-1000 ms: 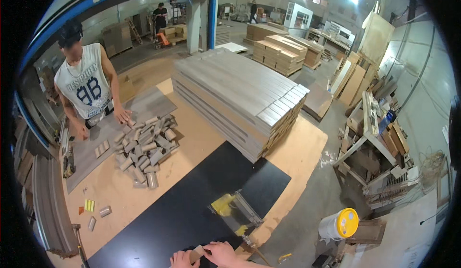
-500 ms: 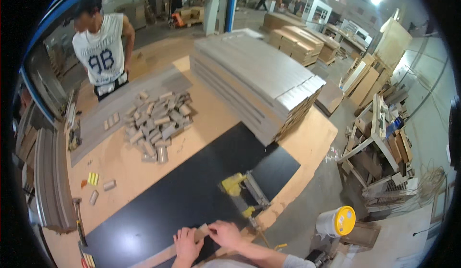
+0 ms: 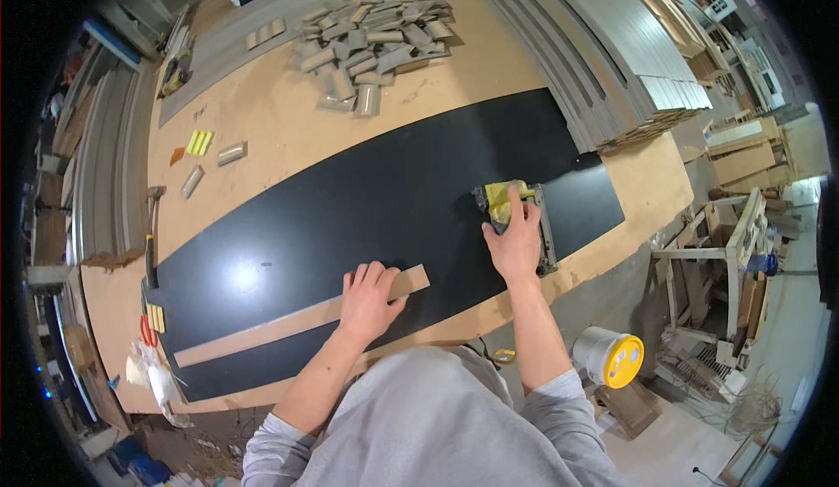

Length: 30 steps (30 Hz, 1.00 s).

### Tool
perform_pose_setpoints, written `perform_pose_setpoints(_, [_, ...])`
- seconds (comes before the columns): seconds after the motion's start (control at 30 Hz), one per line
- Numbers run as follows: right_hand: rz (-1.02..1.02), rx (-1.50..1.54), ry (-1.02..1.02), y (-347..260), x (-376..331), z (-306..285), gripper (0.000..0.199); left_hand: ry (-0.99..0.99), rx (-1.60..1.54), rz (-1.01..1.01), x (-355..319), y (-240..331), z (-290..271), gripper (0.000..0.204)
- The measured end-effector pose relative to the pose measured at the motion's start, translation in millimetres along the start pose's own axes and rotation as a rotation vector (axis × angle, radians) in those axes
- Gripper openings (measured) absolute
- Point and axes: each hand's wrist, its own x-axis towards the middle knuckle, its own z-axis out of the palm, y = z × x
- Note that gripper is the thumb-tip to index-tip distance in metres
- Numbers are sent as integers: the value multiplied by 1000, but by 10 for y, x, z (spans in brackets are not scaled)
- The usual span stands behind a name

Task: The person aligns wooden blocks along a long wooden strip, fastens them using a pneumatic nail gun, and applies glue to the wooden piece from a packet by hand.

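Observation:
My left hand (image 3: 370, 298) lies flat with fingers spread on a long thin wooden strip (image 3: 262, 331), which rests on a black panel (image 3: 350, 216) covering the workbench. My right hand (image 3: 516, 241) reaches forward and closes over a yellow and black nail gun (image 3: 514, 207) lying on the black panel near its right end. My grey-sleeved forearms come in from the lower edge.
A heap of short grey wood blocks (image 3: 371, 37) lies at the far side of the bench. A tall stack of grey boards (image 3: 612, 59) stands at the right. A hammer (image 3: 151, 234) and yellow pieces (image 3: 199, 142) lie at the left. A white bucket with a yellow lid (image 3: 610, 358) stands on the floor.
The view has tilted down toward the bench. My hands have moved apart: the left now presses on the strip, the right has reached out to the nail gun.

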Motion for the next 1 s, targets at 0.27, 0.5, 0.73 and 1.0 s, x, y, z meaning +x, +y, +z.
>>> perform_pose_setpoints(0.27, [10, 82, -102, 36, 104, -123, 91, -29, -15, 25, -32, -18, -33, 50])
perform_pose_setpoints(0.5, [-178, 115, 71, -147, -448, -38, 54, -30, 26, 3, -14, -16, -7, 52])
perform_pose_setpoints(0.73, [-137, 217, -95, -241, -1370, 383, 30, 2, 46, 100, 5, -76, 72, 53])
perform_pose_setpoints(1.0, [-176, 285, -140, -186, -1362, 381, 39, -41, 48, 101, 79, -54, 87, 50])
